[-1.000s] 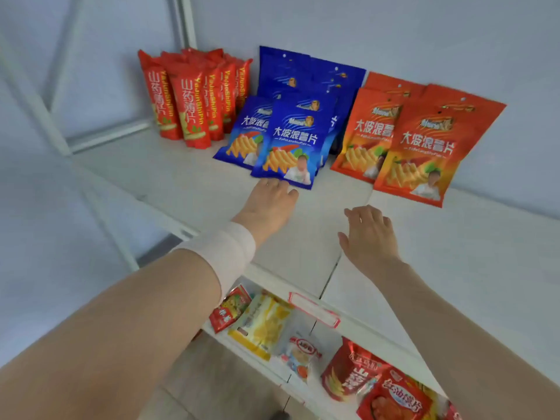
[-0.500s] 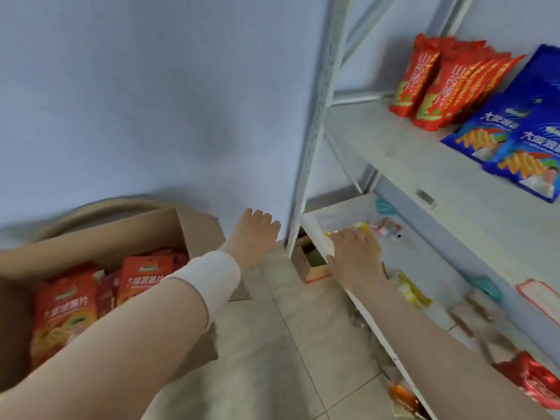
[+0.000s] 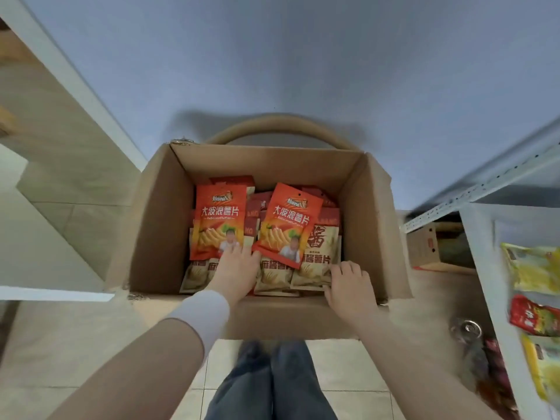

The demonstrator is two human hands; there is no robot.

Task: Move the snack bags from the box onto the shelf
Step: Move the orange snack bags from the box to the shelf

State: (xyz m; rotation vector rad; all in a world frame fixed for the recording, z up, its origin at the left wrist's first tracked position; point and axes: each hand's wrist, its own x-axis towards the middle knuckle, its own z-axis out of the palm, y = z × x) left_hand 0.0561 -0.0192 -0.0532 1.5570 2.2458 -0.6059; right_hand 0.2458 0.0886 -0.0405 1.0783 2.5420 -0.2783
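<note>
**Step in hand:** pick-up from the box. We judge that no bag is lifted yet.

**Left hand**: the arm is extended over the near wall, with the wrist wrap at the rim. Its fingers lie nearly straight. They touch the lower edge of the left orange bag and curl round nothing. The right orange bag lies just beside these fingers, on the side nearer the right hand.

**Right hand**: it is held knuckles up. Its fingers are bent, with the tips on the beige bags just beyond them. We cannot tell whether they pinch a bag or only rest on it.

**Next move:** we close each set of fingers on a bag edge and lift clear of the box walls. We then carry the bags to the shelf, which stands well to the right of the right fingers. The bags look thin and slick, so a firm pinch is advisable.
</note>
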